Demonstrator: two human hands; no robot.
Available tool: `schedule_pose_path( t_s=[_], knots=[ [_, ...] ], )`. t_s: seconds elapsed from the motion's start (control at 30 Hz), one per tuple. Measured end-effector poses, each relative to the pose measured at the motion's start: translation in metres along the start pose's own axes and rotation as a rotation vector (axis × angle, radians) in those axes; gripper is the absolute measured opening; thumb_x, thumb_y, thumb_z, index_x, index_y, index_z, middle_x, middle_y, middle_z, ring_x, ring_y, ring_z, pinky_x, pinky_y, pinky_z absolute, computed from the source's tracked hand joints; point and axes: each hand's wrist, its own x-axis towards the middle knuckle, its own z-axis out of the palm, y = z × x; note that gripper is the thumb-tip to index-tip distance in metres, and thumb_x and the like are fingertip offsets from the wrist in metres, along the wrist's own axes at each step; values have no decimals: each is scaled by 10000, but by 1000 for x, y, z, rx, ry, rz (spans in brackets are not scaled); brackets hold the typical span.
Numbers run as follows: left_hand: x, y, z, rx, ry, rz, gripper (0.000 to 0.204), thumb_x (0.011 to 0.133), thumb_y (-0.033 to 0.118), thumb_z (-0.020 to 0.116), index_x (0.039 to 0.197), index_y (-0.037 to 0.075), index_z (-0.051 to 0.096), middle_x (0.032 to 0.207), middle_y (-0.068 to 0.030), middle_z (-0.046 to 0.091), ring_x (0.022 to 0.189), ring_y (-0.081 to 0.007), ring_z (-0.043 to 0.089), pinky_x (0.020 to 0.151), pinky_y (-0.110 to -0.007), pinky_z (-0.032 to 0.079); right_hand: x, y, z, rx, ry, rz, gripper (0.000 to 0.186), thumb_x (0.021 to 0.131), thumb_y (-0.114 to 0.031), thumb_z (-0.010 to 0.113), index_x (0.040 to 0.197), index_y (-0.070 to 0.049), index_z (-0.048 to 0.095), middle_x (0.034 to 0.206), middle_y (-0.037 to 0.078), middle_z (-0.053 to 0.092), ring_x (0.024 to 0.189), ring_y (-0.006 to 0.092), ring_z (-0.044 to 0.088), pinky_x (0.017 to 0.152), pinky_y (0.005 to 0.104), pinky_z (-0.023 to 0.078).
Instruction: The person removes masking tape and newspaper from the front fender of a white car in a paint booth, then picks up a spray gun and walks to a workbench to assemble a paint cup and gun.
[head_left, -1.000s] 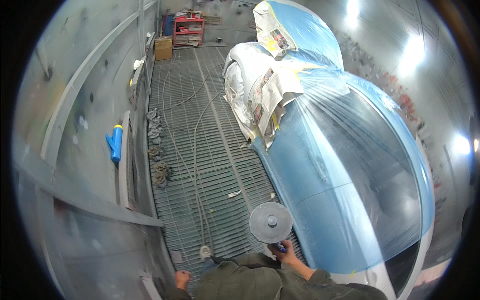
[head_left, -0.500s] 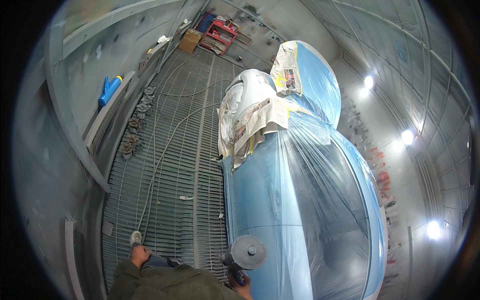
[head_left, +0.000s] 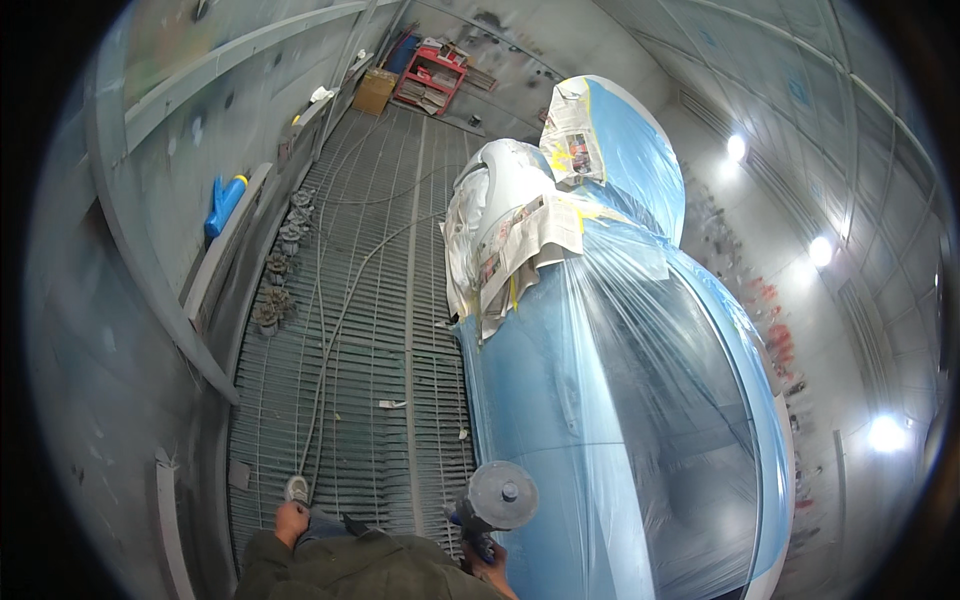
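My right hand (head_left: 488, 572) is closed round the grip of a spray gun (head_left: 483, 545). A round grey cup (head_left: 503, 495) sits on top of the gun. The gun is beside the near left side of a car (head_left: 545, 400) covered in blue and clear masking film; I cannot tell whether they touch. Low at the left, my left hand (head_left: 292, 521) hangs by my leg, its fingers curled in. Whatever it may hold is hidden. Just beyond it shows my light shoe (head_left: 297, 489), where a thin hose (head_left: 330, 345) runs along the floor.
Newspaper (head_left: 530, 235) and yellow tape edge a bare white front section (head_left: 505, 170). The floor is metal grating (head_left: 370, 370). Along the left wall are a ledge with a blue tool (head_left: 226, 205) and several grey, paint-crusted objects (head_left: 270, 305). A red cart (head_left: 432, 77) and cardboard box (head_left: 374, 91) stand far back.
The whole view has turned a little, so the car, floor and wall sit farther right in the picture. My right hand keeps the spray gun at the car's side.
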Motion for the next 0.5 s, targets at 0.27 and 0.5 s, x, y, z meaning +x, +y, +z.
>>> schedule_pose_path(
  t_s=[0.27, 0.5],
  knots=[
    [36, -17, -36, -18, -215, -92, 268, 691, 313, 774, 807, 73, 754, 809, -173, 699, 799, -369, 671, 741, -436, 539, 3, -34, 41, 39, -12, -76, 454, 777, -207, 794, 1137, 18, 633, 704, 83, 657, 587, 100, 613, 556, 254, 465],
    [103, -29, -68, 257, -316, 48, 340, 741, 368, 749, 809, 35, 746, 734, -144, 703, 662, -275, 680, 685, -395, 529, 30, -47, 85, 118, -24, -103, 552, 802, -215, 748, 1278, -15, 552, 874, 127, 648, 739, 172, 630, 666, 312, 505]
  ],
)
